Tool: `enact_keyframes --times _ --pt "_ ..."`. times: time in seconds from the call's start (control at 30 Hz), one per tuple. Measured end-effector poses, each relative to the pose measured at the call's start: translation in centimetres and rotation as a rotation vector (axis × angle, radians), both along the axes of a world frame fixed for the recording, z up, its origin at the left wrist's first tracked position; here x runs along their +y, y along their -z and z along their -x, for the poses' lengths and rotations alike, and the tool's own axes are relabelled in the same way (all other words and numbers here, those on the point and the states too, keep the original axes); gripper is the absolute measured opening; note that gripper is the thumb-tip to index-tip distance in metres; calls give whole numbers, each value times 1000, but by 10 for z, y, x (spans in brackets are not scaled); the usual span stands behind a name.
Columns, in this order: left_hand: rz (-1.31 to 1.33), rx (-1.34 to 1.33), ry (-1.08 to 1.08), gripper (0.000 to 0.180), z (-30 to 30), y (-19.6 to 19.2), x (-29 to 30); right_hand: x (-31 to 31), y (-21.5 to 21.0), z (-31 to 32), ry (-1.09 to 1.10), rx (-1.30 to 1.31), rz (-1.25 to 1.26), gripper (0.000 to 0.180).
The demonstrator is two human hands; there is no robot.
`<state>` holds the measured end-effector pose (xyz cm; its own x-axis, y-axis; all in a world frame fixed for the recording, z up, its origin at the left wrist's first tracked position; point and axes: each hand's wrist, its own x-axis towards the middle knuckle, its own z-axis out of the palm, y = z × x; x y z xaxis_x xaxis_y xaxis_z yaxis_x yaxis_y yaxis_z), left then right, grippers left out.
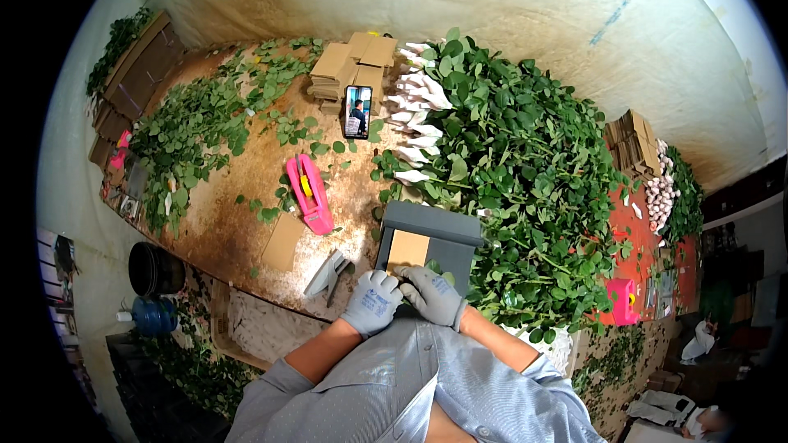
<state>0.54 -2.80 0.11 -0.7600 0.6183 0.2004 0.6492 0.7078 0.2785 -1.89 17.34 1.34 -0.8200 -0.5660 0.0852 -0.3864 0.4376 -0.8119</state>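
Both my hands wear grey gloves and meet at the near edge of the table. My left hand (372, 301) and my right hand (432, 294) press together on a small brown cardboard piece (408, 249) that lies on a dark grey box (432, 232). Fingers of both hands are curled over the card's near edge; a green leaf shows between them. A big pile of leafy stems with white-wrapped buds (501, 164) lies just right of the box.
A pink tape dispenser (309, 191), a grey stapler (327, 273) and a loose card (284, 241) lie left of the box. A phone (357, 111) leans by stacked cardboard (353, 70) at the back. More leaves cover the left of the table (246, 197). A black bucket (155, 268) stands below.
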Motion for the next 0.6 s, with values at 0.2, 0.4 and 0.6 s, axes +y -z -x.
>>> enact_keyframes --times 0.2,0.4,0.6 --pt "-65 8 -1 11 0 2 1 0 6 1 -12 -26 -43 28" --pt "-71 7 -3 11 -1 2 0 -1 11 1 -18 12 -44 26" --pt "-23 -17 -20 12 -1 -1 1 -1 8 1 -7 20 -45 24"
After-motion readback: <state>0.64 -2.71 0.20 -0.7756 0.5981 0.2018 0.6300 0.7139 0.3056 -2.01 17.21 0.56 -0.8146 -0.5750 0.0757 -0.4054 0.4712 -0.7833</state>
